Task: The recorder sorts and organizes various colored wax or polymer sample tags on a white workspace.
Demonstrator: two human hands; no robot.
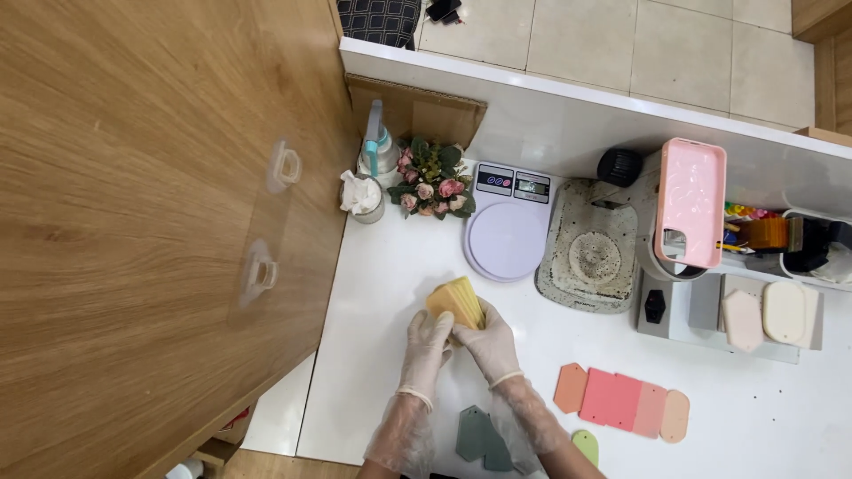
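1. Worktop point(390, 355), white, fills the frame from centre to 3 o'clock; a wooden cabinet point(151, 222) stands at 9 o'clock.
2. Scale point(508, 232), round lilac pan, sits at 12 o'clock from the hands, a grey speckled tray point(568, 266) just beside it at 3.
3. Coral tags point(621, 401) lie at 4 o'clock, grey-green tags point(477, 435) at 6.
4. Left hand point(428, 348) and right hand point(486, 344), both gloved, are clamped together on a yellow tag stack point(454, 302), held above the worktop at centre.

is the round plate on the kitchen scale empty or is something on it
Empty. The pale lilac round plate of the scale shows bare, nothing resting on it; both gloved hands hold a yellow stack in front of it.
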